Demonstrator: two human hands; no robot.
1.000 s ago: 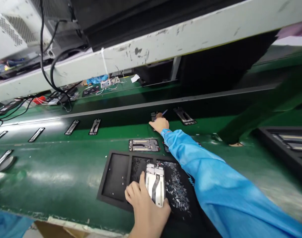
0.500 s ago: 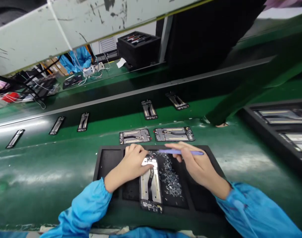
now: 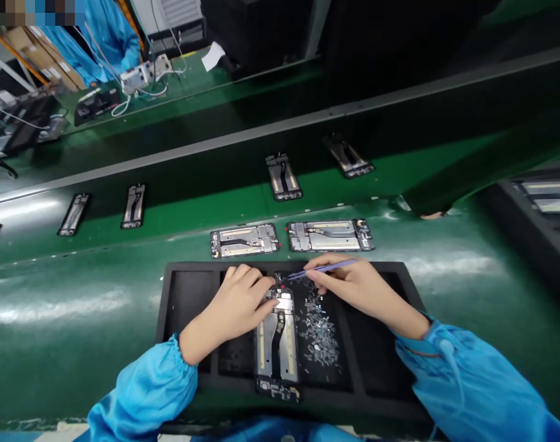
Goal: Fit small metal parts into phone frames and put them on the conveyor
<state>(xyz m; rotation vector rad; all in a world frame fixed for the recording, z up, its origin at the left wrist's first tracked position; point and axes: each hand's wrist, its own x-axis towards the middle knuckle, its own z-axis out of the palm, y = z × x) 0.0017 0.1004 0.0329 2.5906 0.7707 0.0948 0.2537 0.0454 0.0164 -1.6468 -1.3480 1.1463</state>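
Observation:
An opened phone body (image 3: pixel 289 350), its metal frame and dark flex cable showing, lies lengthwise on a black foam tray (image 3: pixel 372 393). My left hand (image 3: pixel 243 301) grips its upper left edge, the thumb lying over the top part. In my right hand (image 3: pixel 348 282) is a pair of purple tweezers (image 3: pixel 328 267), pinched between thumb and fingers. Their tips point left, close to the phone's top edge; whether they hold anything is too small to tell. Many tiny clear and silvery pieces (image 3: pixel 323 337) are scattered in the tray compartment to the phone's right.
Two more phone bodies lie sideways just beyond the tray, a left one (image 3: pixel 245 240) and a right one (image 3: pixel 330 236). Several others, such as one phone body (image 3: pixel 284 178), rest on the green line behind. A black tray (image 3: pixel 528 227) stands at right. A co-worker's blue sleeve (image 3: pixel 123 43) shows at upper left.
The view has tilted down and come closer. My right hand has turned the tweezers, so their tips now sit by the phone's top edge. My left hand stays on the phone.

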